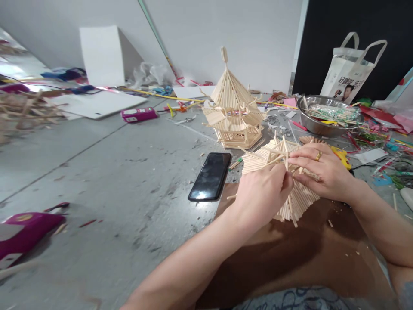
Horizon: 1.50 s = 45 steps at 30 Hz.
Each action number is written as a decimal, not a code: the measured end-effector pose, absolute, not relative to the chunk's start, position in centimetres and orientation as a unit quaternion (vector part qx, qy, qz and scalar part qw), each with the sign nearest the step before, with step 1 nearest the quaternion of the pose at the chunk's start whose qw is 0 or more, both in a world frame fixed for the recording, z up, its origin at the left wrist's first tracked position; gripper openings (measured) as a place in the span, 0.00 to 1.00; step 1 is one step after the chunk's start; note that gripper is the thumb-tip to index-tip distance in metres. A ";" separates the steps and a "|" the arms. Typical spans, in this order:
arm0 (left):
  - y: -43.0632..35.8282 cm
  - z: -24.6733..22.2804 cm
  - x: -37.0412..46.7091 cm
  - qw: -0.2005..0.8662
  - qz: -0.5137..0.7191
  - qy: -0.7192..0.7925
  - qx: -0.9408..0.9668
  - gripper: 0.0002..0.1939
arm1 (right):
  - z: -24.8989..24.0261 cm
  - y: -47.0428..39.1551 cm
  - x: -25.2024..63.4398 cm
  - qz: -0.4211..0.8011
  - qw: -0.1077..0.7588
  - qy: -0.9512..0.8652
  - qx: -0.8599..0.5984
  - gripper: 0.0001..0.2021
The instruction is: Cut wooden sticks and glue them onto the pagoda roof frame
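Observation:
Both of my hands are over a roof-like piece made of thin wooden sticks [300, 200], which lies on a brown board [309, 245]. My left hand [263, 189] has its fingers curled in at the middle of the piece; what they pinch is hidden behind the knuckles. From the right, my right hand [322, 168], with a ring on one finger, reaches its fingertips to the upright sticks at the centre, thumb below. Just behind stands a pagoda model [234, 103] of the same sticks, with a pointed top.
A black phone [209, 176] lies left of the stick piece. A metal bowl [329, 129] of wrapped sticks stands at right, before a white bag [346, 75]. Purple devices [138, 114] lie at left. A yellow glue gun [342, 157] is partly behind my right hand.

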<state>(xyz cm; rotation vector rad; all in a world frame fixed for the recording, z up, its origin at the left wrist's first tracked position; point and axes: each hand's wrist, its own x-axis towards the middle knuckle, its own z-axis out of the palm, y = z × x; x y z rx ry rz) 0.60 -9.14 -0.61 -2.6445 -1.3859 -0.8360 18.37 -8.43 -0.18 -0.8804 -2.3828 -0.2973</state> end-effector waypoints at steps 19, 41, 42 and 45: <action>-9.2 0.5 -0.3 -0.047 -0.228 -0.426 -0.874 0.12 | -0.4 -8.5 18.3 -0.113 0.274 -0.895 -0.333 0.13; -9.4 0.0 -2.4 0.108 -0.250 -0.322 -0.907 0.09 | -0.2 -8.4 18.4 -0.105 0.268 -0.900 -0.327 0.13; -9.4 -0.2 -2.2 0.113 -0.257 -0.319 -0.905 0.09 | -0.2 -8.4 18.5 -0.104 0.269 -0.901 -0.325 0.13; -9.4 -0.6 -1.7 0.119 -0.283 -0.318 -0.897 0.08 | -0.2 -8.4 18.5 -0.104 0.271 -0.902 -0.320 0.14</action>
